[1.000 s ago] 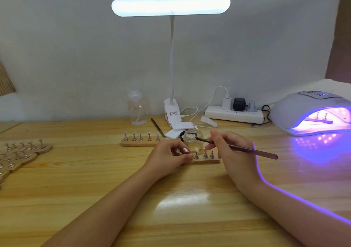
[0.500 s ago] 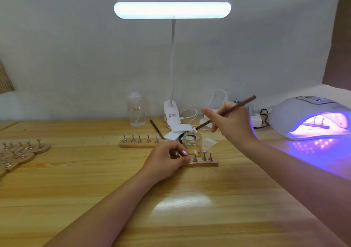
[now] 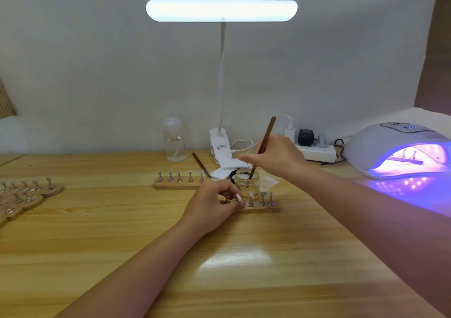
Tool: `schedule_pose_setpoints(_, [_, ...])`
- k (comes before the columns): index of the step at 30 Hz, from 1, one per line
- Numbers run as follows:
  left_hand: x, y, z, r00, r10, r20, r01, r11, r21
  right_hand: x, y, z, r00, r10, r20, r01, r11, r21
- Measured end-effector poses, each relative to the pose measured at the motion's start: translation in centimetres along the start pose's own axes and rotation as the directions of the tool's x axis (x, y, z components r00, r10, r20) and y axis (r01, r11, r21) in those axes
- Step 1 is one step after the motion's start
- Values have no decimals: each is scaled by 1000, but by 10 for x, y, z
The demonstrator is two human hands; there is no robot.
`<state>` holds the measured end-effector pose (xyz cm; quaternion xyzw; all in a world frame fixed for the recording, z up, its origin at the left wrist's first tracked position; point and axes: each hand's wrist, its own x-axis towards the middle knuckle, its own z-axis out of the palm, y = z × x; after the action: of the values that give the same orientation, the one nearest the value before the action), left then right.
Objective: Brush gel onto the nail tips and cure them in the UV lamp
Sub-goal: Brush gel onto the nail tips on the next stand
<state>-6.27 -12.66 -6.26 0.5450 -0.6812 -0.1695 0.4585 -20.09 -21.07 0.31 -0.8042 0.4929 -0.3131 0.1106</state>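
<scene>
My right hand grips a brown brush almost upright, its tip dipped into a small clear glass jar. Just in front of the jar lies a wooden strip with nail tips on metal stands. My left hand rests on the strip's left end and pinches one of the stands there. At the right, the white UV lamp glows purple, and another strip with tips lies inside it.
A second wooden strip with nail tips sits behind my left hand, a spare brush beside it. More tip stands lie at the table's left edge. A clear bottle, a clip desk lamp and a power strip line the wall.
My right hand has brought the brush from the strip up and back, then tipped it upright and lowered its tip into the jar. My left hand has stayed on the strip.
</scene>
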Motion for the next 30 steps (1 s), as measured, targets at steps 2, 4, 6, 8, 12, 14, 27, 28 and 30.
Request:
schedule_pose_setpoints(2, [0, 1, -1, 999, 20, -26, -20, 1000, -7, 2, 3, -5, 999, 30, -44, -26, 995, 99])
schedule_pose_setpoints(4, [-1, 3, -2, 997, 47, -56, -49, 998, -35, 3, 7, -9, 995, 83, -63, -70, 980, 186])
schedule_pose_setpoints(6, [-2, 5, -2, 995, 59, -82, -64, 996, -63, 3, 12, -10, 988, 147, -57, -127, 958, 257])
schedule_pose_setpoints(8, [-2, 7, -3, 992, 58, -110, -68, 994, -85, 2, 17, -11, 980, 193, -57, -167, 936, 309])
schedule_pose_setpoints(12, [-3, 9, -4, 984, 48, -169, -68, 991, -114, 0, 24, -13, 975, 211, -66, -178, 926, 332])
schedule_pose_setpoints(14, [-3, 10, -4, 979, 52, -197, -77, 990, -118, -2, 26, -14, 976, 207, -68, -172, 924, 343])
schedule_pose_setpoints(27, [-2, 6, -4, 961, 136, -240, -170, 977, -126, -45, 16, -11, 938, 146, -314, 116, 720, 684])
schedule_pose_setpoints(28, [-2, 6, -4, 960, 144, -238, -176, 977, -119, -56, 14, -4, 938, 94, -334, 173, 707, 686])
schedule_pose_setpoints(30, [-2, 5, -4, 958, 160, -236, -189, 976, -108, -76, 12, 8, 927, -24, -374, 277, 716, 641])
